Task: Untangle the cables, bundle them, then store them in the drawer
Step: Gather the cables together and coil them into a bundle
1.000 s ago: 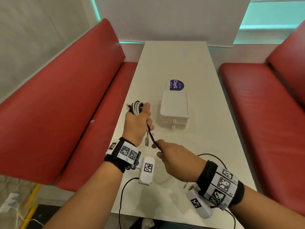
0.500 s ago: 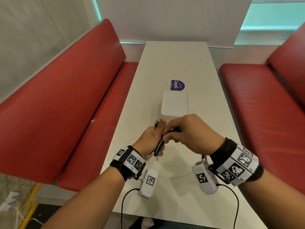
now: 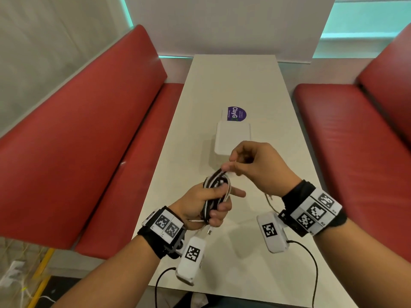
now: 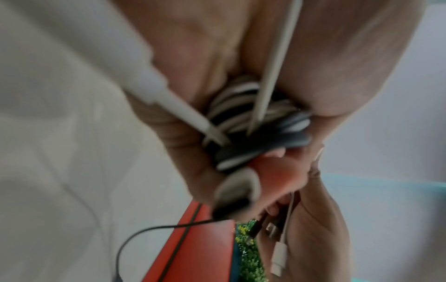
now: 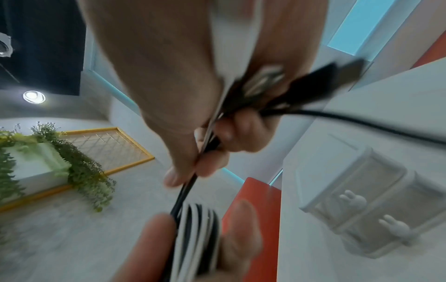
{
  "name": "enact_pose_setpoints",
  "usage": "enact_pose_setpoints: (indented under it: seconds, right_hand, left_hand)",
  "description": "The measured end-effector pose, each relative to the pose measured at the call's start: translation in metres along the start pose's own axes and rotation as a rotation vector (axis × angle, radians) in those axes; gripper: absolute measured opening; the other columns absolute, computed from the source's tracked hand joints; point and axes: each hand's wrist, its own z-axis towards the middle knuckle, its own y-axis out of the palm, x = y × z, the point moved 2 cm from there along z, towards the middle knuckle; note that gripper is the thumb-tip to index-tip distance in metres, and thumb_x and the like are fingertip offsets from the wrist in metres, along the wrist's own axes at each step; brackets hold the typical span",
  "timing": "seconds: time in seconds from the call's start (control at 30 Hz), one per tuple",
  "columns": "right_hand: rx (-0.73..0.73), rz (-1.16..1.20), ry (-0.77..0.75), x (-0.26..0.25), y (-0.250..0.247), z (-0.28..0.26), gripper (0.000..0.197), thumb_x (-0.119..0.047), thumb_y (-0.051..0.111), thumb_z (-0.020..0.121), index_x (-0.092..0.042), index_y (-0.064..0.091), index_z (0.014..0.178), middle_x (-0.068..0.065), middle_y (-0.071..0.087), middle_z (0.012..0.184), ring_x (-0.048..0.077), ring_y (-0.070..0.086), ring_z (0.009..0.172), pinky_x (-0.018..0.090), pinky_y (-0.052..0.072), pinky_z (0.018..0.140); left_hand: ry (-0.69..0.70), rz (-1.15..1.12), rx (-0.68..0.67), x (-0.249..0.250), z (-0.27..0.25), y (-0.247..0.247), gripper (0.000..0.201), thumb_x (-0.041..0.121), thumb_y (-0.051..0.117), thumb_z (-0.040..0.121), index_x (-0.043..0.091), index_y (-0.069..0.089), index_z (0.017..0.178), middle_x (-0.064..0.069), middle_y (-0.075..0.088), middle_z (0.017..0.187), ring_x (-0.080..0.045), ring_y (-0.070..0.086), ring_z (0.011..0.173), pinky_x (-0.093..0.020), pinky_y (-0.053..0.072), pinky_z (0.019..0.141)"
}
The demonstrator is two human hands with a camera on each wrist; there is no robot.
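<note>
- Change noted: half a second back both hands met low at centre frame, over the near edge of the drawer unit; the right hand (image 3: 255, 167) has since lifted to upper right of the left hand (image 3: 209, 203), drawing the black tail out of the coil.
- Left hand, lower centre of the head view: fingers curled round the cable bundle (image 3: 216, 187), black and white loops held upright in the fist above the counter (image 3: 233, 85). A white plug end hangs below the fist.
- Right hand, centre right: thumb and fingers pinch the black cable tail (image 5: 185, 192) just past the top of the coil; the right-wrist view shows plug ends gathered in the same grasp.
- Drawer unit (image 3: 232, 138), centre frame beyond the hands: small, white, drawers appear closed.
- Judgement: the step in hand is wrapping the tail round the coil. Keep the left fist firm so the loops do not splay, lay the wraps tight and adjacent across the waist, and leave enough tail to tuck.
- Risk: the dangling white plug may snag a wrap.
</note>
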Motion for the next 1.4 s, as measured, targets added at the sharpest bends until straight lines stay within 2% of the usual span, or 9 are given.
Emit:
enact_pose_setpoints:
  seconds: [0.17, 0.33, 0.53, 0.67, 0.83, 1.0, 1.13, 1.23, 1.4]
  right_hand:
    - [0.135, -0.065, -0.088, 0.006, 0.012, -0.008, 0.016, -0.009, 0.069, 0.094, -0.019, 0.079, 0.101, -0.003, 0.065, 0.096, 0.005, 0.065, 0.065, 0.02, 0.052, 0.067]
    - [0.313, 0.041, 0.013, 0.003, 0.026, -0.011, 0.006, -0.009, 0.077, 0.085, -0.015, 0.079, 0.087, -0.001, 0.073, 0.076, 0.005, 0.067, 0.056, 0.018, 0.054, 0.057]
    - [0.372, 0.101, 0.037, 0.007, 0.047, -0.027, 0.005, -0.016, 0.08, 0.084, -0.021, 0.079, 0.082, -0.014, 0.074, 0.077, 0.0, 0.068, 0.067, 0.012, 0.052, 0.065]
    - [0.376, -0.188, -0.116, 0.011, 0.051, -0.034, 0.012, -0.026, 0.079, 0.084, -0.032, 0.079, 0.095, -0.024, 0.071, 0.093, 0.001, 0.059, 0.094, 0.026, 0.047, 0.086]
    - [0.384, -0.554, -0.322, 0.014, 0.054, -0.032, 0.024, -0.022, 0.066, 0.093, -0.029, 0.074, 0.115, -0.004, 0.052, 0.107, 0.019, 0.043, 0.102, 0.036, 0.04, 0.085]
    - [0.283, 0.1, -0.079, 0.029, 0.041, -0.028, 0.049, -0.033, 0.073, 0.09, -0.028, 0.043, 0.128, -0.002, 0.043, 0.117, 0.01, 0.056, 0.106, 0.029, 0.051, 0.095]
    - [-0.092, 0.462, 0.306, 0.035, 0.05, -0.029, 0.051, -0.045, 0.07, 0.091, -0.024, 0.05, 0.133, 0.016, 0.064, 0.12, 0.031, 0.072, 0.084, 0.056, 0.058, 0.086]
    - [-0.225, 0.481, 0.301, 0.035, 0.058, -0.037, 0.033, -0.047, 0.059, 0.098, -0.02, 0.063, 0.117, 0.013, 0.059, 0.075, 0.019, 0.055, 0.055, 0.039, 0.054, 0.057]
    - [-0.304, -0.23, 0.08, 0.044, 0.051, -0.045, 0.024, -0.029, 0.043, 0.107, -0.024, 0.067, 0.11, -0.015, 0.062, 0.067, 0.006, 0.054, 0.058, 0.025, 0.046, 0.062]
  left_hand:
    - [0.227, -0.259, 0.147, 0.004, 0.005, 0.0, 0.052, 0.044, 0.048, 0.101, 0.004, 0.06, 0.133, -0.01, 0.055, 0.074, -0.011, 0.042, 0.046, -0.025, 0.039, 0.045]
    - [0.335, -0.342, 0.292, 0.005, 0.011, 0.003, 0.044, 0.046, 0.052, 0.097, 0.01, 0.068, 0.116, -0.01, 0.06, 0.096, -0.015, 0.046, 0.055, -0.027, 0.04, 0.051]
    - [0.297, -0.477, 0.227, 0.003, 0.012, 0.003, 0.063, 0.05, 0.053, 0.094, 0.007, 0.056, 0.14, -0.015, 0.059, 0.141, -0.031, 0.056, 0.131, -0.037, 0.047, 0.105]
    - [0.311, -0.538, 0.233, 0.001, 0.012, 0.006, 0.057, 0.052, 0.051, 0.096, 0.009, 0.064, 0.131, -0.008, 0.064, 0.133, -0.021, 0.063, 0.119, -0.038, 0.049, 0.102]
    - [0.351, -0.647, 0.272, 0.006, 0.02, 0.009, 0.029, 0.04, 0.062, 0.094, 0.011, 0.062, 0.099, -0.017, 0.066, 0.127, -0.03, 0.065, 0.118, -0.039, 0.053, 0.101]
    - [0.5, -0.548, 0.4, 0.022, 0.03, 0.005, 0.018, 0.023, 0.062, 0.093, 0.012, 0.056, 0.079, -0.004, 0.055, 0.071, -0.021, 0.061, 0.069, -0.04, 0.058, 0.073]
    - [0.551, -0.482, 0.402, 0.028, 0.029, -0.001, 0.026, 0.02, 0.06, 0.095, 0.01, 0.052, 0.072, -0.003, 0.045, 0.066, -0.017, 0.05, 0.06, -0.035, 0.054, 0.065]
    - [0.6, -0.383, 0.361, 0.034, 0.024, -0.001, 0.029, 0.02, 0.056, 0.1, 0.01, 0.051, 0.073, -0.002, 0.042, 0.066, -0.014, 0.046, 0.057, -0.033, 0.053, 0.062]
    - [0.623, -0.018, 0.653, 0.046, 0.021, -0.024, 0.026, 0.012, 0.067, 0.094, 0.017, 0.061, 0.07, -0.003, 0.043, 0.062, -0.013, 0.042, 0.045, -0.031, 0.038, 0.054]
